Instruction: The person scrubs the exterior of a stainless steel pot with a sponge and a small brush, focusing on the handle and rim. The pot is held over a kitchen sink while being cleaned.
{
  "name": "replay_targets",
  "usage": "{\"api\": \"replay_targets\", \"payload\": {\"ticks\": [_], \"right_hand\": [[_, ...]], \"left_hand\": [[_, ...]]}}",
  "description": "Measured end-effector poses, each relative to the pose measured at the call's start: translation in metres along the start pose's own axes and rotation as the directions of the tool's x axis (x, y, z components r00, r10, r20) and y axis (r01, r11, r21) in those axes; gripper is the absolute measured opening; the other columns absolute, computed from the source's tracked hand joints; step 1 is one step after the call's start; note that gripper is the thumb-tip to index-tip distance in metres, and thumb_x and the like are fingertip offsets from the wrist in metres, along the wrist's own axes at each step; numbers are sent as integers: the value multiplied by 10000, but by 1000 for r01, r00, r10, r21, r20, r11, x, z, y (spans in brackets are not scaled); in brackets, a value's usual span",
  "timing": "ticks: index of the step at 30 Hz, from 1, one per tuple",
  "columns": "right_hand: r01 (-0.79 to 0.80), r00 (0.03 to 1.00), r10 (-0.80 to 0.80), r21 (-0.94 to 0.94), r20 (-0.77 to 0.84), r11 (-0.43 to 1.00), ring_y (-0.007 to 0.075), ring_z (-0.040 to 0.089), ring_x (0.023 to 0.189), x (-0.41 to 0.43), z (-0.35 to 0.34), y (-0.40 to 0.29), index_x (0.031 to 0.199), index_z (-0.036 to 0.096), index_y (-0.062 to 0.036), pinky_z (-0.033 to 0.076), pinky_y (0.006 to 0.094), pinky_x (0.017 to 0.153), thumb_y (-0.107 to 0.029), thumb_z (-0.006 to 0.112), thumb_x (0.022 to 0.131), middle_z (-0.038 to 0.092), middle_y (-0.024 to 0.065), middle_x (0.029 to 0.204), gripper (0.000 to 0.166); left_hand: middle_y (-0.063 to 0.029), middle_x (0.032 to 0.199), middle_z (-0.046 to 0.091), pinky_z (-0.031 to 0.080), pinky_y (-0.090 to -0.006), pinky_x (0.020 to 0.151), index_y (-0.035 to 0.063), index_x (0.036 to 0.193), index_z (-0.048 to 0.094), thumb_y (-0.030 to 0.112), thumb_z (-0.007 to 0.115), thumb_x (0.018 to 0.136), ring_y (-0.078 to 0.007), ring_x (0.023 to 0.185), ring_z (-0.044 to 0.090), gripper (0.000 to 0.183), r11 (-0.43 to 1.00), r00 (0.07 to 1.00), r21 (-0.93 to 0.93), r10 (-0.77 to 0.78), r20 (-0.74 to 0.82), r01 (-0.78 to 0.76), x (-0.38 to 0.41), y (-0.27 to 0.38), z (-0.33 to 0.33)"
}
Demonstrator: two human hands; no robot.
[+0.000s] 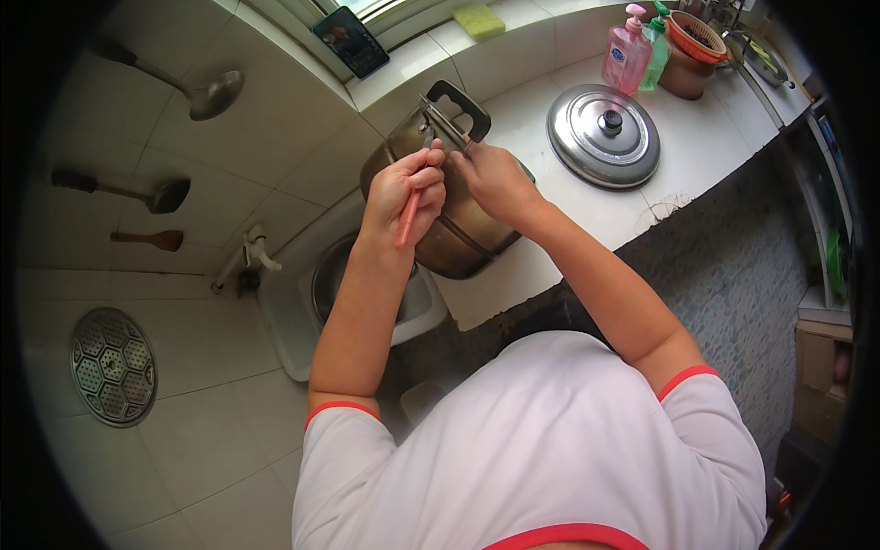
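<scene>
A large, brownish stainless-steel pot [454, 237] is tilted on its side at the counter's end, beside the sink. Its black loop handle [476, 113] with a metal bracket points up and away from me. My left hand [416, 180] grips a thin tool with an orange-red handle [408, 218]; its grey metal end touches or lies close to the bracket, and I cannot tell its exact kind. My right hand [500, 180] holds the pot at the bracket, thumb on the near side, other fingers mostly hidden. Part of a second handle shows behind my right wrist.
A domed metal lid [603, 136] lies on the white tiled counter [529, 113]. Pump bottles [627, 56] stand behind it. Left are a sink [283, 330], a tap [258, 251] and a hanging ladle [214, 95]. A phone [350, 42] leans on the windowsill near a sponge [479, 22].
</scene>
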State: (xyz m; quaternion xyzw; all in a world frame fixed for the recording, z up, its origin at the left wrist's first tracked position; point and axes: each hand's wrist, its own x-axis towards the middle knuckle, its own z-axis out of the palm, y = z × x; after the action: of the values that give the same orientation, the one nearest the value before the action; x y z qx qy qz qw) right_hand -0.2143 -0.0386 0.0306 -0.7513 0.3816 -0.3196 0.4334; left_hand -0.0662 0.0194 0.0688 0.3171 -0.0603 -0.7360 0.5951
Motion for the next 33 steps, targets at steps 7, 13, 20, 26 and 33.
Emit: {"api": "replay_targets", "payload": {"ticks": [7,13,20,26,33], "right_hand": [[-6,1000,6,-7,6,1000,446,610,820,2,0,3,950,566,37,484,497,732,-230,493,952,643,256,824,277],[-15,1000,15,-25,-15,1000,446,607,817,0,4,6,918,563,47,482,498,725,-219,510,945,638,257,811,272],[12,999,-14,-59,-33,998,447,601,808,1,3,6,918,568,49,469,495,725,-241,503,953,629,260,794,298],[-7,1000,6,-42,-20,999,447,596,806,-3,2,3,937,579,77,458,472,723,-281,473,972,620,272,791,375],[-11,1000,11,-50,4,999,442,598,792,-5,1,2,1001,587,91,452,466,721,-274,481,969,613,277,770,382]], "left_hand": [[7,784,529,287,-169,384,-7,1096,488,75,399,1000,-6,471,388,155,948,980,299,152,-130,-108,-1,-3,12],[14,762,516,279,-163,373,-8,1111,497,89,393,1005,-8,466,379,177,917,957,356,247,-154,-180,-17,-11,9],[14,770,532,296,-180,386,25,1081,516,101,442,985,-26,463,403,144,987,984,125,118,-134,-102,-11,5,-21],[11,771,525,286,-168,362,-2,1118,509,112,401,1006,-12,458,392,193,945,982,304,161,-101,-124,-21,-11,-2],[2,757,530,300,-183,385,-19,1167,499,151,393,1018,-32,455,396,250,937,975,318,191,-115,-146,-15,13,-35]]}}
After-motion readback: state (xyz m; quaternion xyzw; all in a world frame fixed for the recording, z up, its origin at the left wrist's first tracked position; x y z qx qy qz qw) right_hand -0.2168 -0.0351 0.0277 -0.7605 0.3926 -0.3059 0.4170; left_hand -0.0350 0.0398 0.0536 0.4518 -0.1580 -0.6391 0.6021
